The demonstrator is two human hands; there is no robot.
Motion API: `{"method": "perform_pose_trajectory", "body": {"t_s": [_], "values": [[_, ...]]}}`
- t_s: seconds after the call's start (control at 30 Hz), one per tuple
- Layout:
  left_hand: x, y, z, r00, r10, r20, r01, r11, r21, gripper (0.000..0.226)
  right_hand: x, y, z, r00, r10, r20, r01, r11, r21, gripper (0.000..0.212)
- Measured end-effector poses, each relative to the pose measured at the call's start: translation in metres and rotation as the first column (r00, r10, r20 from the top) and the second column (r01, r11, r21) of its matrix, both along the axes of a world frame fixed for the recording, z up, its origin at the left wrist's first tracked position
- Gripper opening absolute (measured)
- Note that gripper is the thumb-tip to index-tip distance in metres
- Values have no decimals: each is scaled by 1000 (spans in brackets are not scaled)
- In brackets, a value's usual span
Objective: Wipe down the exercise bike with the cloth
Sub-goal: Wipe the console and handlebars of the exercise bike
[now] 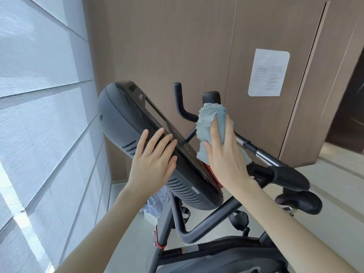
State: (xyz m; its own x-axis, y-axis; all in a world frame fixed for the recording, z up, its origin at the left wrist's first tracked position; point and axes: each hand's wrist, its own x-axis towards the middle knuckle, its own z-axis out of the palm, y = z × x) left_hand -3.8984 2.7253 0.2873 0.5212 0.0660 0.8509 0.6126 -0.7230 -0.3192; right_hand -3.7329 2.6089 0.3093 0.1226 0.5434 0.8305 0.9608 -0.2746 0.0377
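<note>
The exercise bike's dark console [122,123] fills the middle of the view, tilted, with its screen facing up and right. My left hand [152,162] rests flat on the console's back edge, fingers straight. With straight fingers, my right hand [226,154] presses a light blue cloth [208,123] against the console's face near the handlebar post [211,96]. The black handlebars [285,174] run to the right behind the cloth. The bike frame [197,231] and a pedal [239,217] show below.
A window with pale blinds [43,115] runs along the left. Brown wood wall panels [177,46] stand behind the bike, with a white notice sheet [267,72] stuck on them. Light floor tiles [334,184] lie to the right.
</note>
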Motion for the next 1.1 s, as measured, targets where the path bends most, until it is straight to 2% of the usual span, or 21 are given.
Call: {"method": "perform_pose_trajectory", "body": {"t_s": [0.13, 0.27, 0.37, 0.5, 0.57, 0.67, 0.73, 0.83, 0.9, 1.0, 1.1], "values": [[0, 0, 1, 1000, -2, 1, 2, 1000, 2, 37, -6, 19, 51, 993, 94, -68, -88, 992, 95, 58], [-2, 1, 1, 1000, 0, -13, 0, 1000, 10, 37, 0, 30, 87, 960, 252, -120, -236, 963, 132, 48], [-1, 0, 1, 1000, 4, -6, -4, 1000, 13, 37, 6, 24, 78, 878, 398, -266, -361, 916, 178, 55], [0, -2, 1, 1000, 9, 8, -9, 1000, 5, 37, 8, 14, 49, 808, 417, -416, -368, 909, 196, 68], [2, -3, 1, 1000, 15, 15, -15, 1000, 0, 37, 10, 5, 31, 831, 365, -421, -332, 931, 152, 71], [4, -3, -1, 999, 19, 27, -19, 1000, 5, 37, 8, -8, 8, 942, 214, -257, -202, 977, 74, 70], [5, -1, -1, 999, 17, 29, -17, 1000, 10, 37, 4, -11, 2, 979, 132, -157, -124, 991, 59, 67], [5, 2, -2, 1000, 16, 24, -16, 1000, 19, 37, 1, -2, 22, 993, 106, -56, -103, 993, 55, 63], [5, 4, -2, 1000, 16, 18, -16, 1000, 24, 37, 0, 14, 54, 994, 93, 66, -98, 993, 73, 58], [3, 6, -3, 1000, 12, 6, -12, 999, 32, 36, -2, 34, 93, 978, -9, 207, 1, 999, 42, 37], [2, 6, -3, 1000, 19, 0, -19, 999, 27, 36, 0, 34, 89, 948, -89, 305, 83, 996, 33, 24]]}}
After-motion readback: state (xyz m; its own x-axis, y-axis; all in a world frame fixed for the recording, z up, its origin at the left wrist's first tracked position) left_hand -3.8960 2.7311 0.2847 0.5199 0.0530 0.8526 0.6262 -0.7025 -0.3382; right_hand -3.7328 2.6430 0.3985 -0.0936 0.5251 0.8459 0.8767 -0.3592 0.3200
